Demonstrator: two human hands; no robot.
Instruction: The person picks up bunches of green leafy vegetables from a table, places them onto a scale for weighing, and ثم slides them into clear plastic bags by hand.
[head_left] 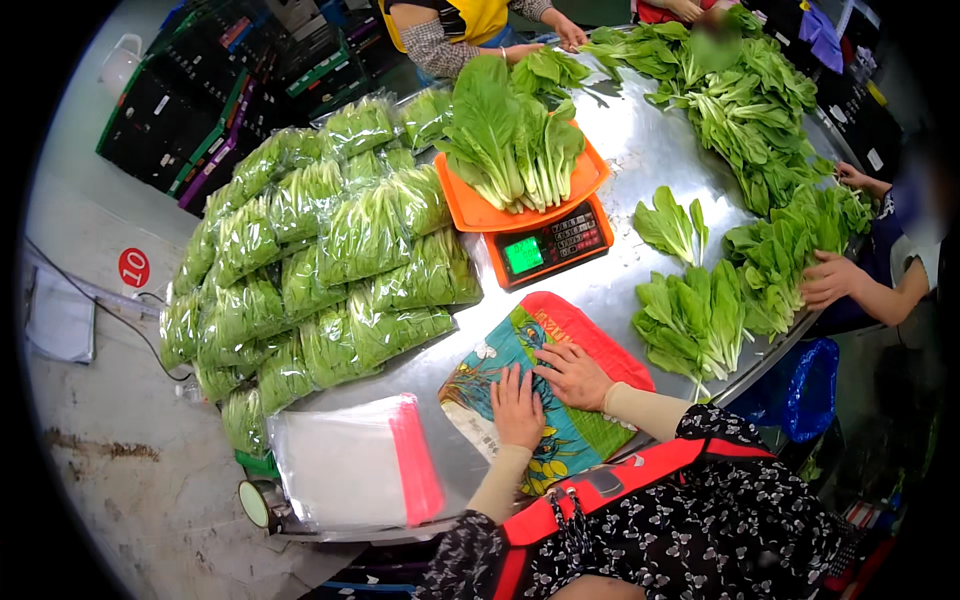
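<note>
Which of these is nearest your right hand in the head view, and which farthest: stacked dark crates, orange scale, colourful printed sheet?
From the right hand:
1. Colourful printed sheet: directly beneath, touching it.
2. Orange scale: farther up the table, bearing leafy greens.
3. Stacked dark crates: upper left, beyond the bagged greens.

A: "Teal, red and green splashed across the patterned flat piece, flashes of yellow too!"
B: "And the tray, pure orange! Display, glowing green!"
A: "Loose leaves, vivid green, stalks paler!"
B: "Now the blouse: black, scattered with white florals, strap bright red!"
</note>
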